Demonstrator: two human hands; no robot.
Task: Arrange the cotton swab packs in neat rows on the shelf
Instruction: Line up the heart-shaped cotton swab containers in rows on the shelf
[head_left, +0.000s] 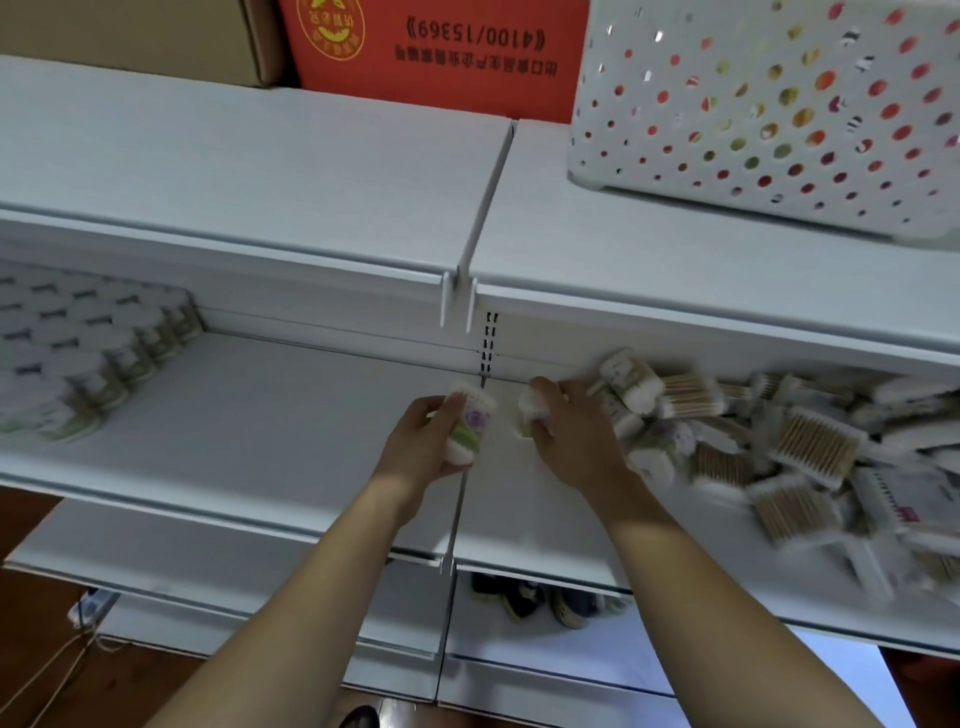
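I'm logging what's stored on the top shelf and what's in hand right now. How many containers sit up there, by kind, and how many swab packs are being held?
Cardboard boxes on the top shelf: 2, a brown box and a red box
White perforated baskets: 1
Swab packs held: 2, one in the left hand, one in the right hand
Total: 5

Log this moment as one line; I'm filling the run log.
left hand: holds swab pack | right hand: holds second pack | neat rows: shelf left | loose pile: shelf right
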